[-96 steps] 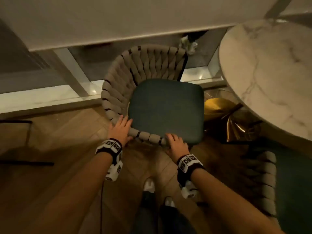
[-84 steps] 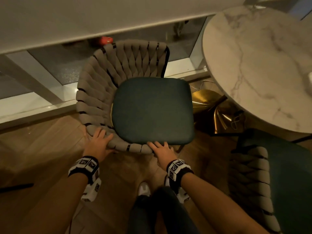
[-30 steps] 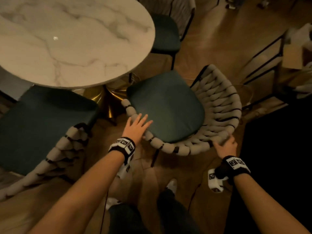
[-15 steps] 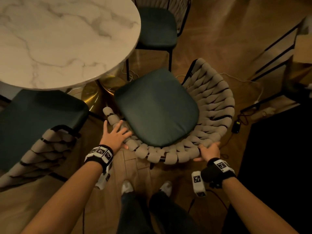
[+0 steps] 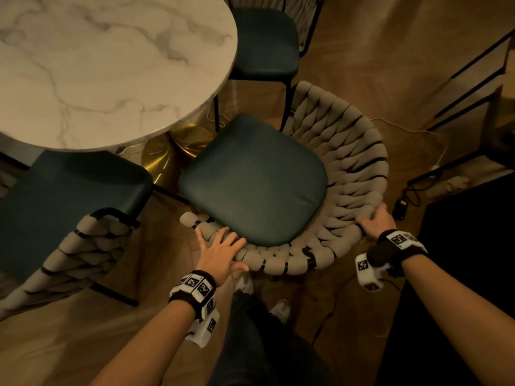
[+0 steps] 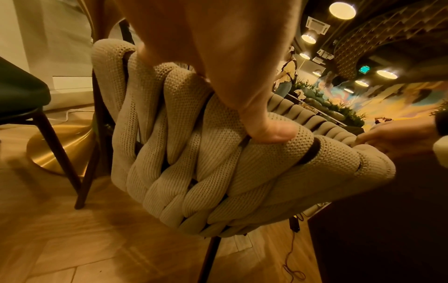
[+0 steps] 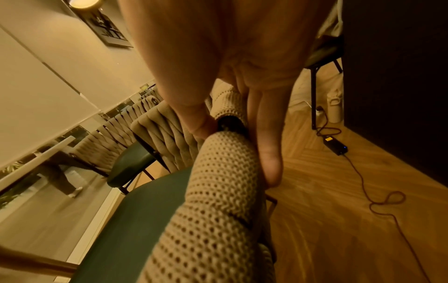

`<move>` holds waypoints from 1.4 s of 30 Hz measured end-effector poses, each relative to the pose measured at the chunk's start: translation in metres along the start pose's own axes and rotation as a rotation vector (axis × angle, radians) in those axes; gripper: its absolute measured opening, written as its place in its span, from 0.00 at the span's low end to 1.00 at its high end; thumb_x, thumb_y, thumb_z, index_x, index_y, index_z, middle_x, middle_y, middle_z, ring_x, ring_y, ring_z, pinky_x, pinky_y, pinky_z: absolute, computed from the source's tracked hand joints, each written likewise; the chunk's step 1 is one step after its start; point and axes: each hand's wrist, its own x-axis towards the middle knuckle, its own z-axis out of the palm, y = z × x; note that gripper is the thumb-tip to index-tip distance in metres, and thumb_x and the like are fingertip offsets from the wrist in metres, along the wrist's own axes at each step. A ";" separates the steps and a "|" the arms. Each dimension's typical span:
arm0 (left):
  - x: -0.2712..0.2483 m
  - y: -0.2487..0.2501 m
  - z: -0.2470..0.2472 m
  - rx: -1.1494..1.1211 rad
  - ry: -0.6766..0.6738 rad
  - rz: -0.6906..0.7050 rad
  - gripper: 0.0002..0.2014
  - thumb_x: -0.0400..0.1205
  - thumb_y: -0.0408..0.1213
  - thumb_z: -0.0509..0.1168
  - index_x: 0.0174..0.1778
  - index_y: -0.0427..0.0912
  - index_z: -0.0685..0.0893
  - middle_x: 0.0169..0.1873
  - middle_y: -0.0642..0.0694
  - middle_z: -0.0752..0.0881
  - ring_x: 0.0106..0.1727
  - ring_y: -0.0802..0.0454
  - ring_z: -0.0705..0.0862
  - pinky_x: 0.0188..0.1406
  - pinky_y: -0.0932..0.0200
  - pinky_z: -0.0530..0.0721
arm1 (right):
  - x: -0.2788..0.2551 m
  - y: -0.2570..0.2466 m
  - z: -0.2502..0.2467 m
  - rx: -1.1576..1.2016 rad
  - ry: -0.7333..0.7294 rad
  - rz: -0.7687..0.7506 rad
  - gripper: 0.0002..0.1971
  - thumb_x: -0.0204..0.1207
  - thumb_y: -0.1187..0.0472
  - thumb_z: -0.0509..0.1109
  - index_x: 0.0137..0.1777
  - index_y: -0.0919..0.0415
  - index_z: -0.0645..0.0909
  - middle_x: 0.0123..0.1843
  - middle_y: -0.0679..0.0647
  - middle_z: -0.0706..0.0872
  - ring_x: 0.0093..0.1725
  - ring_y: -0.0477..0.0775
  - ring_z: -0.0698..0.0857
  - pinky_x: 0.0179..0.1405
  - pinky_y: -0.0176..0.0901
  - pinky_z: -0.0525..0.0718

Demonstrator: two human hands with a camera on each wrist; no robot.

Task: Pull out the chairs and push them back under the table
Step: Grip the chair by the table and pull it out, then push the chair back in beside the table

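Observation:
A chair with a dark green seat (image 5: pixel 252 178) and a curved woven beige back (image 5: pixel 345 168) stands just off the round marble table (image 5: pixel 97 65), its seat front towards the gold pedestal (image 5: pixel 167 156). My left hand (image 5: pixel 220 246) lies on the near rim of the back with fingers spread and straight. Its thumb (image 6: pixel 269 132) presses on the knitted rim. My right hand (image 5: pixel 374 221) grips the rim on the right side. In the right wrist view the thumb (image 7: pixel 198 122) and fingers (image 7: pixel 269 153) clamp the rim from both sides.
A second green chair (image 5: pixel 69 196) sits part-way under the table at the left, and a third (image 5: pixel 264 40) at the far side. A cable and power adapter (image 5: pixel 400 208) lie on the wooden floor to the right, beside a dark block (image 5: pixel 473 260) and black metal frames (image 5: pixel 473 68).
About three seconds ago both hands were on another chair by the window. Over the last second my right hand has slid further right along this chair's rim and the chair has turned slightly.

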 end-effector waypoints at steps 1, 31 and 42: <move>0.002 0.001 -0.001 -0.011 -0.004 -0.006 0.33 0.72 0.70 0.48 0.70 0.57 0.69 0.71 0.50 0.75 0.80 0.41 0.63 0.67 0.11 0.38 | 0.003 -0.005 -0.002 -0.018 0.000 -0.001 0.37 0.80 0.62 0.68 0.81 0.69 0.50 0.75 0.72 0.71 0.59 0.73 0.82 0.21 0.38 0.67; 0.132 0.122 -0.106 -0.285 0.029 0.158 0.19 0.82 0.56 0.56 0.64 0.50 0.73 0.69 0.44 0.69 0.73 0.45 0.66 0.64 0.41 0.76 | 0.060 0.010 -0.047 -0.091 -0.014 -0.183 0.29 0.77 0.59 0.70 0.76 0.56 0.65 0.72 0.60 0.79 0.69 0.62 0.79 0.65 0.52 0.78; 0.274 0.218 -0.123 -0.559 0.019 -0.058 0.10 0.81 0.49 0.61 0.52 0.48 0.77 0.53 0.45 0.79 0.57 0.44 0.78 0.57 0.42 0.81 | 0.179 0.056 -0.161 -0.515 -0.325 -0.151 0.17 0.79 0.59 0.65 0.67 0.53 0.75 0.66 0.56 0.83 0.63 0.57 0.84 0.62 0.49 0.84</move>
